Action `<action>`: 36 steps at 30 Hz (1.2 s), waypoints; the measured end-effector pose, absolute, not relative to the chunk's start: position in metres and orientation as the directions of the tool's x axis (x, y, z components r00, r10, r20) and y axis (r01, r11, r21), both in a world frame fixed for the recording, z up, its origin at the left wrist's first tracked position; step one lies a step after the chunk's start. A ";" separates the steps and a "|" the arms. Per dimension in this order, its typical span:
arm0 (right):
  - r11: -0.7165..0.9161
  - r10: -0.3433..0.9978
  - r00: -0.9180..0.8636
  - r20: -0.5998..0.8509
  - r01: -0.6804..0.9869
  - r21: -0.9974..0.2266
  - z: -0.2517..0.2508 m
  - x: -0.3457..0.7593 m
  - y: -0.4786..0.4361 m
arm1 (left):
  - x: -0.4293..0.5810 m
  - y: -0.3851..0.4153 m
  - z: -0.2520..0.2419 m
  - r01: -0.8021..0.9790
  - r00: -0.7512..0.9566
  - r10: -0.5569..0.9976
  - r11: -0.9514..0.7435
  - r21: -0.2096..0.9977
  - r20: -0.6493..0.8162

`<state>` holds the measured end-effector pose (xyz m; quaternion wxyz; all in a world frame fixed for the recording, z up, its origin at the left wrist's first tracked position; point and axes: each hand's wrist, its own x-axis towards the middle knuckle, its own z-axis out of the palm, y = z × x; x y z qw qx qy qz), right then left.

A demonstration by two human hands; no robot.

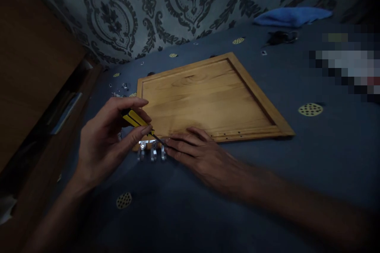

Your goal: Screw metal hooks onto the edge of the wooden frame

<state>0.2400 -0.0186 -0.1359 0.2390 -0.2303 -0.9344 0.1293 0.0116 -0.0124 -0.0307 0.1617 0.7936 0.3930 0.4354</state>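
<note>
My left hand [107,138] is closed around the yellow and black handle of a screwdriver [138,121]. Its shaft slants down to the right, with the tip beside the fingertips of my right hand [204,154]. That hand lies with fingers stretched out along the near edge of a framed wooden panel [190,99]. Silver metal hooks [153,151] stand in a row at the panel's near left edge, just under the screwdriver; the rightmost is partly covered by my right fingers. What the tip touches is hidden. Small dark holes show in the edge right of my hand.
Small metal pieces [124,86] lie beyond my left hand on the dark blue patterned cloth [178,213]. A blue cloth [292,16] and a black object [280,37] are at the back right. Wooden furniture [35,47] borders the left; a blurred patch covers the right.
</note>
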 end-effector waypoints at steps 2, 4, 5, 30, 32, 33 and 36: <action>0.861 0.491 -0.778 0.392 0.366 -0.352 -0.134 0.240 -0.018 | 0.012 -0.012 -0.032 0.484 0.307 0.761 -0.642 0.595 0.572; 0.862 0.489 -0.775 0.400 0.360 -0.357 -0.135 0.239 -0.018 | 0.012 -0.011 -0.033 0.479 0.301 0.764 -0.639 0.602 0.570; 0.864 0.487 -0.772 0.409 0.355 -0.358 -0.136 0.239 -0.018 | 0.012 -0.011 -0.034 0.473 0.302 0.765 -0.638 0.607 0.569; 0.868 0.482 -0.778 0.403 0.361 -0.340 -0.134 0.241 -0.018 | 0.014 -0.012 -0.025 0.427 0.309 0.819 -0.574 0.699 0.483; 0.869 0.480 -0.780 0.400 0.360 -0.339 -0.134 0.241 -0.019 | 0.014 -0.012 -0.026 0.464 0.309 0.815 -0.579 0.671 0.490; 0.869 0.480 -0.782 0.399 0.359 -0.341 -0.134 0.241 -0.019 | 0.013 -0.012 -0.027 0.489 0.308 0.809 -0.585 0.647 0.500; 0.868 0.478 -0.784 0.395 0.356 -0.345 -0.133 0.241 -0.018 | 0.012 -0.014 -0.027 0.542 0.328 0.795 -0.601 0.587 0.511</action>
